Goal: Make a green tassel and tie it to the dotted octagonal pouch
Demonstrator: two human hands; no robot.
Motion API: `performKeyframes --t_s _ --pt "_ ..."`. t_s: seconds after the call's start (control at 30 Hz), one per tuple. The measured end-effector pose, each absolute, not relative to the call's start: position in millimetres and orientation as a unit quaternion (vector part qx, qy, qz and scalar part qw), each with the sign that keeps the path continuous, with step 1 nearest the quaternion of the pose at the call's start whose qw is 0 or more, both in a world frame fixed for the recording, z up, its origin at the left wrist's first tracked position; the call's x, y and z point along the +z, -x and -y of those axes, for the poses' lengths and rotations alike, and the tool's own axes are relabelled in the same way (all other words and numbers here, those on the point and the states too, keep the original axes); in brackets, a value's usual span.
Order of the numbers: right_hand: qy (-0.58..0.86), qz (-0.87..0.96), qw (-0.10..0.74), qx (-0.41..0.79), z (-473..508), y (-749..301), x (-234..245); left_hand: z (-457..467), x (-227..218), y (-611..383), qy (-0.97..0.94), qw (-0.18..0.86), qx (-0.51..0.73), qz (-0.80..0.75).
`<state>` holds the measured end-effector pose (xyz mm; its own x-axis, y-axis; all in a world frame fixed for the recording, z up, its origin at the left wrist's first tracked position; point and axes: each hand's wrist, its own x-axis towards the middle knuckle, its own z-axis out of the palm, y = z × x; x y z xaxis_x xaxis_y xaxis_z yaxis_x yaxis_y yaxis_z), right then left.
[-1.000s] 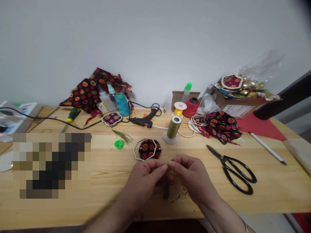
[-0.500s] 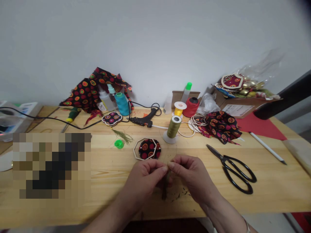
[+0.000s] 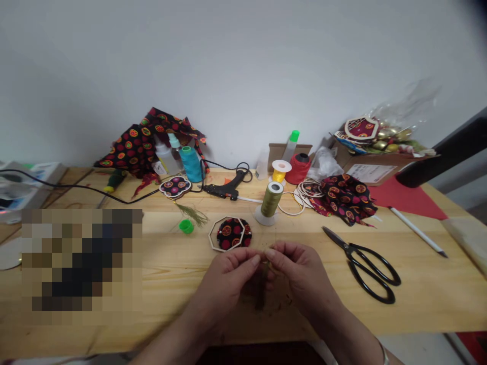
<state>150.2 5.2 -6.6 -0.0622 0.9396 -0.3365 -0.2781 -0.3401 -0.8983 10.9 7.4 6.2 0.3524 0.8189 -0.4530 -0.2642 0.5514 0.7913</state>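
Note:
My left hand [image 3: 232, 276] and my right hand [image 3: 300, 274] meet fingertip to fingertip over the front of the table. Both are closed in a pinch on a small bit of olive thread [image 3: 267, 264], mostly hidden by the fingers. Just beyond them lies a wooden octagon frame [image 3: 211, 242] overlapping a round piece of dark patterned fabric [image 3: 230, 234]. Behind my right hand stands a spool of olive thread [image 3: 271, 200] on a white base. Black-handled scissors [image 3: 361, 263] lie open to the right.
At the back are a black glue gun [image 3: 224, 190], a teal thread cone [image 3: 192, 165], a red cone [image 3: 299, 170] and patterned fabric [image 3: 131, 152]. A green cap [image 3: 186, 226] sits left of the frame. A white pen [image 3: 418, 232] and a cardboard box [image 3: 375, 167] are at right.
My fingertips have shifted slightly against each other at the pinch, and my right thumb has moved a little. The things on the table have stayed in place.

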Motion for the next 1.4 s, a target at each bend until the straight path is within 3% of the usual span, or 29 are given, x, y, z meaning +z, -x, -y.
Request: performKeyframes --t_s 0.27,0.43,1.0,1.4 --pt "0.464 0.329 0.475 0.672 -4.9 -148.6 -7.4 -5.8 5.9 -10.7 -0.338 0.760 0.349 -0.432" --pt "0.510 0.344 0.489 0.619 -7.0 -151.3 -6.5 -6.4 7.0 -11.4 -0.410 0.704 0.351 -0.462" --pt "0.520 0.364 0.489 0.598 -3.2 -149.9 -3.3 -4.2 9.5 -10.6 -0.571 0.533 0.369 -0.504" --pt "0.526 0.395 0.499 0.565 -3.1 -150.7 -3.9 -0.5 0.6 -9.6 -0.439 0.673 0.339 -0.489"
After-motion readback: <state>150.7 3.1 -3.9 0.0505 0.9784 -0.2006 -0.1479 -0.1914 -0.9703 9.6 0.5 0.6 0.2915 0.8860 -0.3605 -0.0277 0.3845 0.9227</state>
